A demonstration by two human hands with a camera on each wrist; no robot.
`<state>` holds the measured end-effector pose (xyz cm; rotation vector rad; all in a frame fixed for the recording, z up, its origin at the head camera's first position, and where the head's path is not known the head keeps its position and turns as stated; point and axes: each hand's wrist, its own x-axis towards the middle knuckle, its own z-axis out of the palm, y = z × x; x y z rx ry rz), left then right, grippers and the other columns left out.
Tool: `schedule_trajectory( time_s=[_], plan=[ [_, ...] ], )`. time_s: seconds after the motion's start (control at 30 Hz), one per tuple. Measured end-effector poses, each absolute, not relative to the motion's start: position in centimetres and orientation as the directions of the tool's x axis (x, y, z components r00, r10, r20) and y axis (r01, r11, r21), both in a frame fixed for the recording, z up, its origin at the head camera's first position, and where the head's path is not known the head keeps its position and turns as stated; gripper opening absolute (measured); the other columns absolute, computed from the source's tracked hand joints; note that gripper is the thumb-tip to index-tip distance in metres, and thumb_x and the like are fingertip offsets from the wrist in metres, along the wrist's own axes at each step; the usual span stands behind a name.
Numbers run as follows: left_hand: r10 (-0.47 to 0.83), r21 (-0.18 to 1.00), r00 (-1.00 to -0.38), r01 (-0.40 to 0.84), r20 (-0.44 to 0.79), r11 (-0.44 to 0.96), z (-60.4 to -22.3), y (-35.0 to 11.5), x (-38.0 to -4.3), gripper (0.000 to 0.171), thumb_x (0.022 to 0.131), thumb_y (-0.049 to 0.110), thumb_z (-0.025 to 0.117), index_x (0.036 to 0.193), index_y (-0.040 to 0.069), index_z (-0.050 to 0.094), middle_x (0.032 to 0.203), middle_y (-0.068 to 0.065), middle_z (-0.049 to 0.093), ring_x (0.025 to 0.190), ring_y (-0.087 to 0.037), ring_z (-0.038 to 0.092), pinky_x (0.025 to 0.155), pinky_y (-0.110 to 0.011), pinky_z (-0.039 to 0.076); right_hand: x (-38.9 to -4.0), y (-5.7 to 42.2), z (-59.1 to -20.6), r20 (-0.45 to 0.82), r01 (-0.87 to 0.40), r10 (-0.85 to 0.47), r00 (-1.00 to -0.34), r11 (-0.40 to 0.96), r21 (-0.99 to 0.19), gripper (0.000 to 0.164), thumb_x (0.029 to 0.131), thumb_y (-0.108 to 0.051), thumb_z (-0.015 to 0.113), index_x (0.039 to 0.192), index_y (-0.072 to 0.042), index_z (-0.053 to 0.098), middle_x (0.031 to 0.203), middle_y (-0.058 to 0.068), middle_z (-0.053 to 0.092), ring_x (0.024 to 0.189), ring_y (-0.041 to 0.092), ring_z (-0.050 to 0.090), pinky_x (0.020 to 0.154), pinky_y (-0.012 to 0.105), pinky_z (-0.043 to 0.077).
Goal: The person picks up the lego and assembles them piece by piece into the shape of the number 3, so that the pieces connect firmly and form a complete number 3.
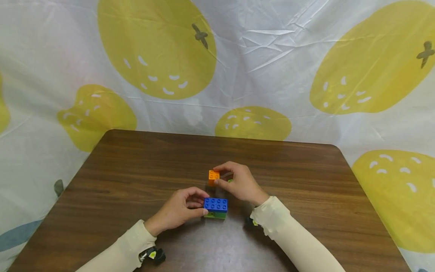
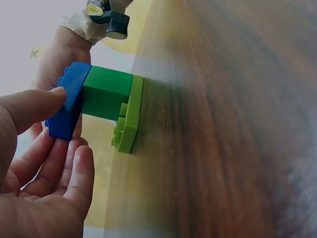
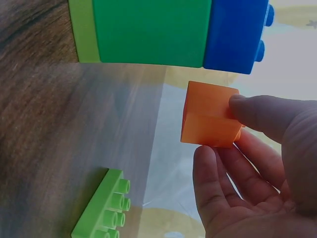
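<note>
My left hand (image 1: 175, 209) pinches the left end of a blue toy building brick (image 1: 215, 204) between thumb and fingers. That brick tops a stack: under it comes a green brick (image 2: 108, 91), and at the bottom a flat light green brick (image 2: 131, 116) on the table, its studs partly bare. Beyond the stack, my right hand (image 1: 242, 183) pinches a small square orange brick (image 3: 210, 114) by its sides, studs up, held above the tabletop. A second flat light green brick (image 3: 101, 208) lies studs up near the right hand, mostly hidden by it in the head view.
The brown wood-grain table (image 1: 142, 155) has rounded far corners. Behind it hangs a white curtain (image 1: 265, 45) printed with yellow fruit. A dark strap device (image 1: 153, 255) sits on the left wrist, and part of another shows under the right sleeve (image 1: 272, 217).
</note>
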<state>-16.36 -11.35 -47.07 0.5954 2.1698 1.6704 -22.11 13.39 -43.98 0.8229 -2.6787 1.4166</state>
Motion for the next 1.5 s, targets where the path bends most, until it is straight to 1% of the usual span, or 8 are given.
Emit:
schedule_trajectory(
  time_s=[0.07,0.27,0.4,0.53,0.8,1.07,1.3,1.5],
  plan=[
    [0.518,0.966,-0.855,0.128,-0.007,0.224,-47.1,-11.4,-16.4,0.037,0.093,0.014,0.083,0.126,0.003,0.069,0.127,-0.016,0.069,0.109,-0.024,0.069,0.092,-0.022,0.059,-22.0,13.4,-43.8,0.244,-0.453,-0.447,-0.861,0.453,-0.768,0.033,0.092,-0.011,0.082,0.124,-0.005,0.074,0.116,0.01,0.076,0.102,0.031,0.075,0.088,0.053,0.064],
    [0.522,0.964,-0.853,0.14,0.001,0.228,-47.2,-11.4,-16.4,0.038,0.093,0.014,0.083,0.126,0.004,0.069,0.126,-0.016,0.069,0.109,-0.025,0.07,0.092,-0.023,0.059,-21.8,13.5,-43.5,0.266,-0.466,-0.435,-0.86,0.46,-0.756,0.032,0.092,-0.012,0.083,0.123,-0.007,0.075,0.115,0.008,0.076,0.097,0.022,0.075,0.087,0.05,0.064],
    [0.521,0.962,-0.854,0.141,-0.001,0.233,-47.1,-11.4,-16.4,0.037,0.093,0.015,0.083,0.125,0.004,0.069,0.126,-0.016,0.069,0.109,-0.025,0.07,0.093,-0.024,0.06,-21.5,13.7,-43.4,0.268,-0.462,-0.426,-0.864,0.46,-0.758,0.032,0.092,-0.014,0.083,0.123,-0.007,0.075,0.116,0.007,0.076,0.095,0.02,0.075,0.088,0.049,0.064],
    [0.524,0.961,-0.852,0.142,-0.002,0.236,-47.2,-11.3,-16.2,0.037,0.093,0.015,0.083,0.125,0.003,0.069,0.127,-0.016,0.069,0.11,-0.025,0.07,0.094,-0.026,0.061,-21.0,14.1,-43.2,0.27,-0.459,-0.42,-0.866,0.456,-0.762,0.032,0.093,-0.015,0.083,0.123,-0.008,0.075,0.116,0.006,0.076,0.094,0.019,0.075,0.088,0.048,0.064],
    [0.522,0.961,-0.853,0.141,-0.003,0.236,-47.3,-11.2,-16.1,0.038,0.093,0.017,0.083,0.125,0.004,0.069,0.127,-0.016,0.069,0.11,-0.025,0.07,0.096,-0.029,0.061,-20.3,14.4,-43.0,0.301,-0.479,-0.418,-0.857,0.434,-0.763,0.032,0.092,-0.012,0.083,0.123,-0.007,0.075,0.116,0.007,0.076,0.093,0.017,0.076,0.086,0.045,0.065],
    [0.514,0.959,-0.858,0.143,-0.003,0.244,-47.1,-11.3,-16.1,0.038,0.092,0.015,0.084,0.125,0.004,0.069,0.125,-0.015,0.069,0.108,-0.025,0.07,0.094,-0.027,0.061,-19.7,14.4,-42.3,0.307,-0.488,-0.424,-0.852,0.431,-0.759,0.031,0.092,-0.014,0.084,0.121,-0.009,0.076,0.114,0.003,0.076,0.092,0.013,0.075,0.085,0.042,0.065],
    [0.514,0.958,-0.858,0.152,0.005,0.244,-47.2,-11.4,-16.2,0.037,0.092,0.015,0.083,0.125,0.004,0.069,0.125,-0.015,0.069,0.108,-0.024,0.07,0.094,-0.027,0.061,-19.2,14.6,-42.0,0.322,-0.503,-0.428,-0.845,0.429,-0.751,0.031,0.091,-0.015,0.085,0.12,-0.01,0.077,0.112,0.001,0.076,0.094,0.016,0.074,0.084,0.048,0.065],
    [0.516,0.959,-0.857,0.151,0.006,0.239,-47.3,-11.5,-16.3,0.038,0.092,0.015,0.083,0.125,0.004,0.069,0.124,-0.015,0.07,0.108,-0.024,0.07,0.093,-0.026,0.06,-18.9,14.8,-41.9,0.336,-0.52,-0.433,-0.837,0.432,-0.737,0.031,0.09,-0.015,0.086,0.119,-0.011,0.077,0.112,-0.001,0.076,0.094,0.012,0.074,0.084,0.046,0.065]
  ],
)
